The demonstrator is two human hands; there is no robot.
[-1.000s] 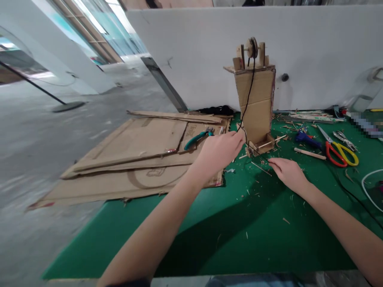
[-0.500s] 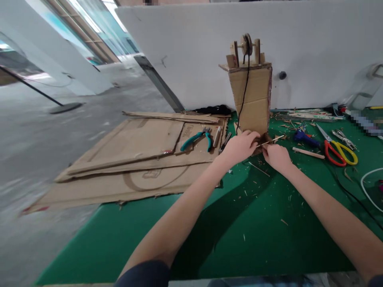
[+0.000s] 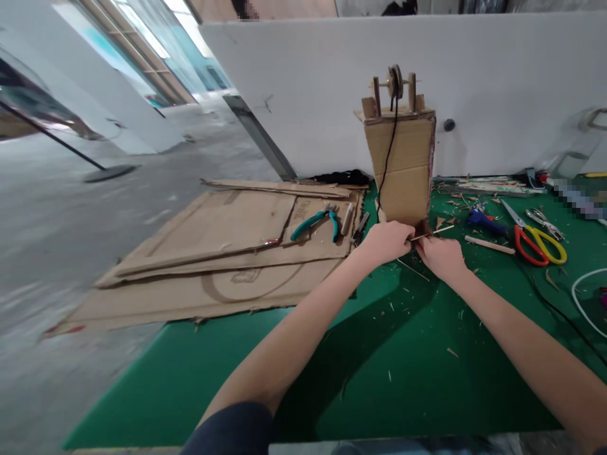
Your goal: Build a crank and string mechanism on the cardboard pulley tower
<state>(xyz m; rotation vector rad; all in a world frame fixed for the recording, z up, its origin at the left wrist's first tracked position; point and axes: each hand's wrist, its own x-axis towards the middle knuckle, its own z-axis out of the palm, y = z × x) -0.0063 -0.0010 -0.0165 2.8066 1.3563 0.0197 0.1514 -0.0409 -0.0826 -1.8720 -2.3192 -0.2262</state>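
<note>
A tall cardboard tower [image 3: 405, 170] stands upright at the back of the green table. On its top a cardboard pulley wheel [image 3: 394, 82] sits between two uprights, and a black cord [image 3: 387, 151] hangs from it down the front. At the tower's foot my left hand [image 3: 389, 241] is closed in a pinch at one end of a thin wooden stick [image 3: 443, 229]. Close beside it, my right hand [image 3: 442, 254] pinches the same stick, whose pale tip sticks out to the right. The fingertips and the part between them are partly hidden.
Left of the hands, teal-handled pliers [image 3: 315, 222] lie on stacked cardboard sheets [image 3: 227, 218]. On the right are a blue glue gun [image 3: 484, 220], a pale rod [image 3: 489, 245], red-and-yellow scissors [image 3: 531, 237] and metal snips [image 3: 545, 222]. Scraps dot the green table [image 3: 379, 379]; a white panel [image 3: 322, 82] rises behind.
The view has shifted slightly, so everything sits a little lower. Both hands stay at the tower's foot, drawn slightly closer together around the stick.
</note>
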